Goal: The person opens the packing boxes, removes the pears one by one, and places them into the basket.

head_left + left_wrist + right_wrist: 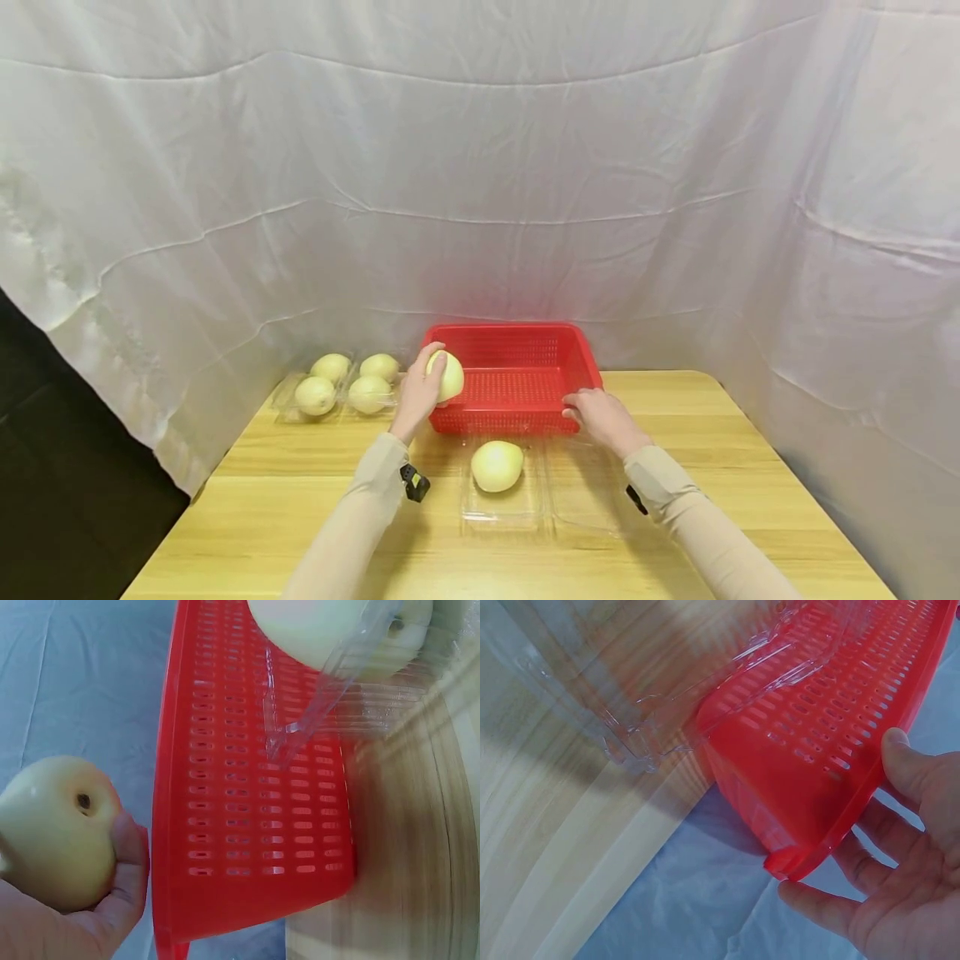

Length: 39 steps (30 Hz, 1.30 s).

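At the front left corner of the red basket [517,421], my left hand [422,392] grips a pale yellow pear [452,377] with fingers and thumb curled round it. In the left wrist view this pear [52,840] shows a dark hollow at one end and is beside the basket's rim. My right hand [606,419] holds the basket's front right corner. The right wrist view has the thumb on the rim [859,802] and the other fingers beyond it. In front of the basket, another pear [497,467] sits in an opened clear plastic box [501,518].
The box's other clear half [588,504] lies flat to the right, under my right forearm. Several more pears [315,395] sit in clear plastic boxes at the back left of the wooden table [262,517]. A pale curtain [510,192] hangs behind and along the sides.
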Each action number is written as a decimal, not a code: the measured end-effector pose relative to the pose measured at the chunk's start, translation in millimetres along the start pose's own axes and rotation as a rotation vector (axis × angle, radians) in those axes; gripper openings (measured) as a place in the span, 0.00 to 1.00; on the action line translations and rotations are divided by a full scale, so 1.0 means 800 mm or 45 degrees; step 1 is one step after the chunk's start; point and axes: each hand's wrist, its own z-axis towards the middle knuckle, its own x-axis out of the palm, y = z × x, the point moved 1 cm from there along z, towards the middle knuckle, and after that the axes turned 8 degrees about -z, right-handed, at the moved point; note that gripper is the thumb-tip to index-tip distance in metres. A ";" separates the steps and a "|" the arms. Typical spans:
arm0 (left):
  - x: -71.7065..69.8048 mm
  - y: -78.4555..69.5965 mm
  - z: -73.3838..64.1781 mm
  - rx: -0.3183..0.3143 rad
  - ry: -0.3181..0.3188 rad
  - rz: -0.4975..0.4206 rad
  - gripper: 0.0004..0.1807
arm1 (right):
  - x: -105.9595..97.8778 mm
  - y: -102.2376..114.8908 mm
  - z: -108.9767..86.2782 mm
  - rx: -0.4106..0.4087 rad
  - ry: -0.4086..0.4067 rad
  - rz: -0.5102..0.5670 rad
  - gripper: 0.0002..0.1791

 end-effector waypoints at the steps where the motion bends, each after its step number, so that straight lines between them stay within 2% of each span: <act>1: 0.000 0.002 0.001 0.003 -0.009 -0.014 0.20 | 0.000 0.001 0.000 0.004 0.003 0.004 0.10; 3: 0.001 0.003 0.003 -0.021 -0.034 -0.047 0.18 | 0.000 0.001 0.000 0.011 0.009 0.008 0.11; 6: 0.002 0.006 0.007 -0.049 -0.094 -0.007 0.18 | 0.000 0.002 0.000 0.026 0.011 0.015 0.11; 9: 0.003 0.008 0.013 -0.102 -0.123 -0.048 0.20 | -0.001 0.001 0.000 0.026 0.002 0.015 0.10; 12: 0.003 0.012 0.018 -0.126 -0.106 -0.155 0.20 | 0.000 0.001 0.000 0.012 -0.014 0.028 0.10; 17: 0.003 0.018 0.024 -0.133 -0.086 -0.255 0.18 | -0.001 0.002 -0.001 -0.048 -0.080 0.026 0.10; 19: 0.003 0.020 0.027 -0.179 -0.042 -0.382 0.17 | -0.001 0.002 -0.001 -0.055 -0.086 0.032 0.10; 21: 0.003 0.022 0.031 -0.257 0.014 -0.532 0.18 | -0.001 0.001 0.000 -0.039 -0.065 0.033 0.10; 22: 0.003 0.023 0.033 -0.285 0.041 -0.584 0.19 | -0.001 0.000 0.000 -0.030 -0.051 0.033 0.10; 23: 0.003 0.024 0.034 -0.302 0.057 -0.589 0.21 | 0.000 0.000 0.000 -0.014 -0.028 0.045 0.11; 25: 0.003 0.025 0.035 -0.271 0.058 -0.470 0.25 | 0.001 -0.001 0.001 -0.005 -0.003 0.042 0.11; 29: 0.007 0.026 0.034 -0.063 0.029 0.035 0.28 | 0.003 -0.001 0.000 0.000 0.003 0.040 0.11; 31: 0.011 0.026 0.033 0.023 0.035 0.225 0.27 | 0.003 -0.001 0.000 0.004 0.003 0.039 0.11; 33: 0.016 0.028 0.032 0.078 0.062 0.357 0.26 | 0.002 -0.001 0.001 0.004 0.001 0.034 0.10; 35: 0.021 0.031 0.031 0.098 0.091 0.439 0.24 | 0.002 -0.001 0.001 0.009 -0.001 0.035 0.10; 39: 0.030 0.037 0.032 0.101 0.165 0.575 0.25 | 0.003 -0.001 0.001 0.007 -0.007 0.036 0.07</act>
